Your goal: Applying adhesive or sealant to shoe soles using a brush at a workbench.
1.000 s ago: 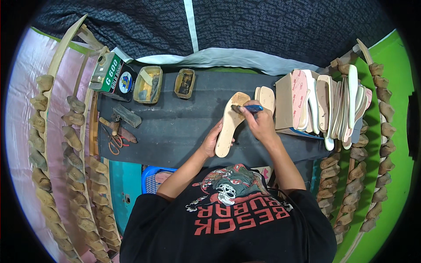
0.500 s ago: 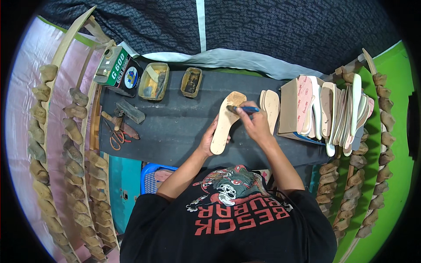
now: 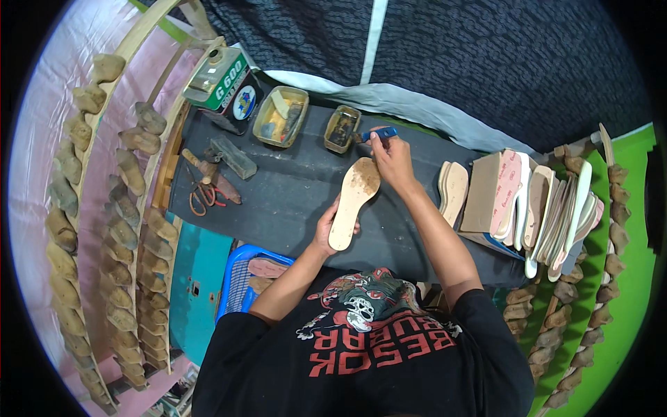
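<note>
A beige shoe insole is held slantwise over the table, its narrow end toward me. Brown smears cover its broad far end. My left hand grips it by the narrow end, with the thumb along the side and the fingers underneath. In my right hand is a blue-handled brush, pinched between thumb and fingers. The brush's dark bristle end points left, at the right rim of a small yellowish tub with dark residue inside. I cannot tell whether the bristles touch the tub.
A larger tub and a green-black metal can stand at the back left. Scissors, a hammer and a dark block lie nearer. At right are loose insoles and a cardboard box of insoles. Shoe-last racks flank both sides.
My right hand has lifted the brush off the insole and carried it away to the small tub. The insole stays in my left hand, its smeared patch larger. The view has turned.
</note>
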A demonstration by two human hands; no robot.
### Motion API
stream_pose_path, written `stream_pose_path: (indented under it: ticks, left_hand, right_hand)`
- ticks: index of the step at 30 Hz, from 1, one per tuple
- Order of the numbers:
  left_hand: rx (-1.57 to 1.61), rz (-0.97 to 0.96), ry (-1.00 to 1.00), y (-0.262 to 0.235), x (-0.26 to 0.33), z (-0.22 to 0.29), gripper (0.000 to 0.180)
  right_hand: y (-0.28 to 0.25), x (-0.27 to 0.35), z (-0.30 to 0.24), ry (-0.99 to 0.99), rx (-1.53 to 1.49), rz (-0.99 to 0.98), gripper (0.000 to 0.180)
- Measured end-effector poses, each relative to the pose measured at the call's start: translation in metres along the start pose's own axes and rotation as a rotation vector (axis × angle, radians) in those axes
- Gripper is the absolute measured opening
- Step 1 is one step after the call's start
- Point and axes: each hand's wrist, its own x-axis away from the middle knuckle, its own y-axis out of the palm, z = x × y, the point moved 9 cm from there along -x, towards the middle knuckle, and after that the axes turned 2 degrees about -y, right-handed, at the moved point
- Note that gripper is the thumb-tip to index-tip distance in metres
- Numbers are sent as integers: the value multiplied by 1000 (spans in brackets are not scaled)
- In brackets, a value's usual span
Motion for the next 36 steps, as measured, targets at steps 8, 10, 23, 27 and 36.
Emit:
stream_pose_path:
  ticks: [8, 10, 23, 27, 36]
  left_hand:
    - [4, 62, 51, -9, 36, 32, 50]
    - [31, 47, 58, -20, 40, 37, 54]
    - [77, 44, 47, -34, 28, 54, 56]
    - [71, 22, 38, -20, 27, 49, 57]
    - [38, -30, 93, 1, 19, 48, 59]
  right_hand:
    - [42, -18, 17, 81, -48, 25, 29]
    - [49, -25, 26, 68, -43, 24, 32]
    - [48, -22, 28, 115, 108, -25, 30]
    - [41, -21, 23, 120, -110, 18, 26]
    - [35, 27, -7, 180, -356, -92, 20]
